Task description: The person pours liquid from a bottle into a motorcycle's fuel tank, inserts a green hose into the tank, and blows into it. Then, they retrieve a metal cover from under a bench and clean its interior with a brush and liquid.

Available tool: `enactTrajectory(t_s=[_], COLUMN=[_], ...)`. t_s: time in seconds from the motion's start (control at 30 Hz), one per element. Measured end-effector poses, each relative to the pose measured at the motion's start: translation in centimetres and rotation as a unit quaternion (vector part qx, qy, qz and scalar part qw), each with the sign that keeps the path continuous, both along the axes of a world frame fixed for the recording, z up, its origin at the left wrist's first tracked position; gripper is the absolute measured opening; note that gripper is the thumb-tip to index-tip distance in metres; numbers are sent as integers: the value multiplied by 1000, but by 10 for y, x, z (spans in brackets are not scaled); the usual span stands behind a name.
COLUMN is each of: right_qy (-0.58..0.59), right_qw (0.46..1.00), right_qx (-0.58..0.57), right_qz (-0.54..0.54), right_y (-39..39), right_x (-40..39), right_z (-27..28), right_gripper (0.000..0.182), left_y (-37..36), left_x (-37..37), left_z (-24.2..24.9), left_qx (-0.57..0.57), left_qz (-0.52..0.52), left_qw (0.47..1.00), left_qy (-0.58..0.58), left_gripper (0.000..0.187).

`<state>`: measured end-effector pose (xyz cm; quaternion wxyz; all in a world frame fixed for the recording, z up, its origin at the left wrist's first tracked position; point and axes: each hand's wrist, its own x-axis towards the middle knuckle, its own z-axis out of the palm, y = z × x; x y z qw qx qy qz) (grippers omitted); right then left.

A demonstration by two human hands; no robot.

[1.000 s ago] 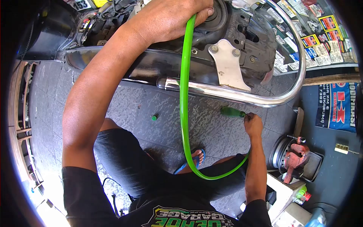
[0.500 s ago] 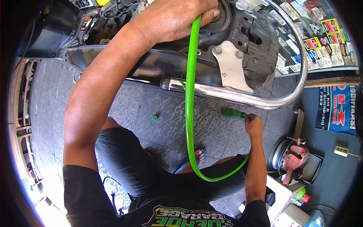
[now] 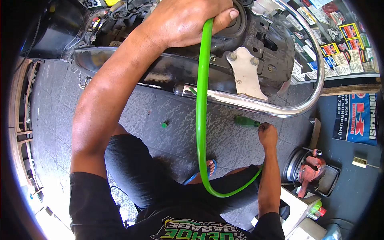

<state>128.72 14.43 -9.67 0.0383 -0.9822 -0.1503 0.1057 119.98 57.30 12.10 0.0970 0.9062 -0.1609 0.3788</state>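
At the top centre my left hand point(image 3: 196, 22) is wrapped round the upper end of a green hose point(image 3: 203, 84), over the dark motorcycle frame point(image 3: 180, 68). The hose hangs down, bends in a loop above my lap and passes behind my right forearm. My right hand point(image 3: 268, 135) is closed at the neck of a green bottle point(image 3: 246, 121), which is tilted on its side above the floor. Whether the hose's lower end meets the bottle is hidden.
A chrome rail point(image 3: 256, 105) curves round the motorcycle's rear. A green cap point(image 3: 164, 125) lies on the tiled floor point(image 3: 160, 140). To the right are a red vise point(image 3: 312, 170), a wheel rim point(image 3: 291, 166) and a sticker-covered display point(image 3: 332, 44).
My left hand looks slightly larger, its thumb a little further right and extended along the hose end. The hose loop hangs slightly lower. My right hand and the bottle have barely moved.
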Motion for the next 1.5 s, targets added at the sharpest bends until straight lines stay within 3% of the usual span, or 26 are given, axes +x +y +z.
enactTrajectory(t_s=[0.03, 0.13, 0.37, 0.7, 0.77, 0.8, 0.87, 1.5], right_qy=[-1, -2, 2, 3, -6, -14, -18, 4], right_qw=[1000, 1000, 1000, 1000, 1000, 1000, 1000, 1000], right_qx=[1, 8, 7, 11, 15, 17, 20, 19], right_qz=[0, -11, -15, -14, -9, -5, 2, -23], right_y=[1, 4, 5, 6, 4, 5, 3, -11], right_x=[0, -2, -3, -3, -4, -4, 1, 6], right_z=[1, 4, 6, 8, 8, 7, 4, -10], right_gripper=[22, 22, 20, 21, 21, 20, 20, 20], left_y=[1, 4, 16, 12, 12, 16, 23, 19], left_x=[-1, -7, -5, -20, -27, -21, -14, -17], left_z=[0, 2, -3, 7, 7, -1, 0, 3], left_qx=[1, -11, -17, 3, -29, -26, -10, -17], left_qz=[0, -38, -97, -80, -42, -18, -86, -72], left_qw=[1000, 988, 964, 968, 984, 979, 967, 964], left_qy=[-1, -150, -247, -237, -172, -201, -240, -255], left_gripper=[22, 27, 36, 47, 50, 67, 42, 51])
